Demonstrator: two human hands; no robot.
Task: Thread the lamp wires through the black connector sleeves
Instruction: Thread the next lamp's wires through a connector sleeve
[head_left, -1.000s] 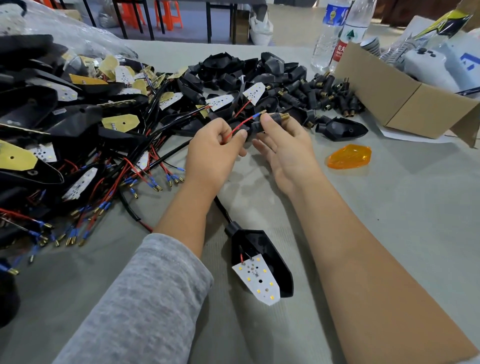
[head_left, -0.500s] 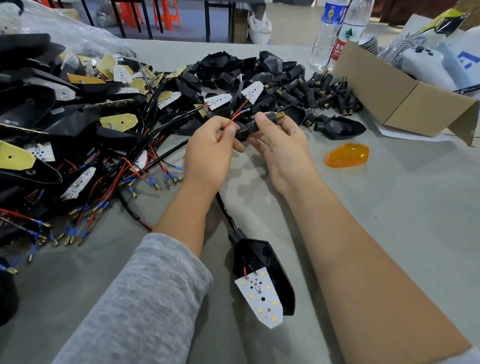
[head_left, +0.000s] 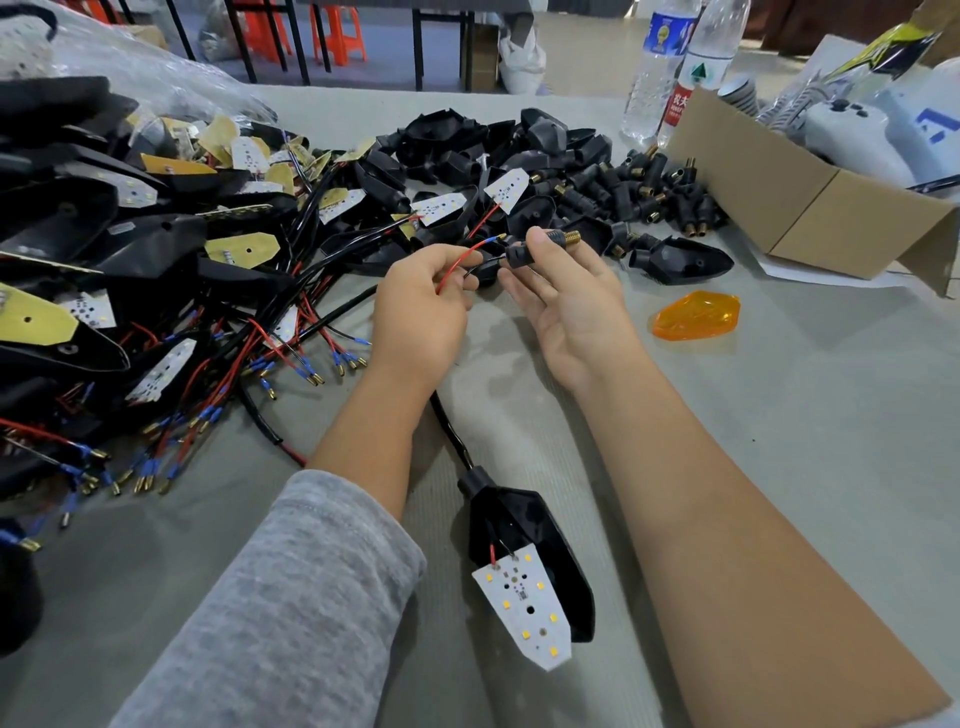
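Head view: the sleeve (head_left: 524, 253) sits above mid-table, pinched by the right hand (head_left: 571, 301), palm up. The left hand (head_left: 421, 312) pinches the red wire (head_left: 460, 262) just beside it. Bare table (head_left: 779, 441) lies right; the lamp pile (head_left: 156, 270) crowds the left edge.

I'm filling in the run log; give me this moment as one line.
step: threading | left hand: pinches red wire | right hand: holds black connector sleeve | wire through: cannot tell
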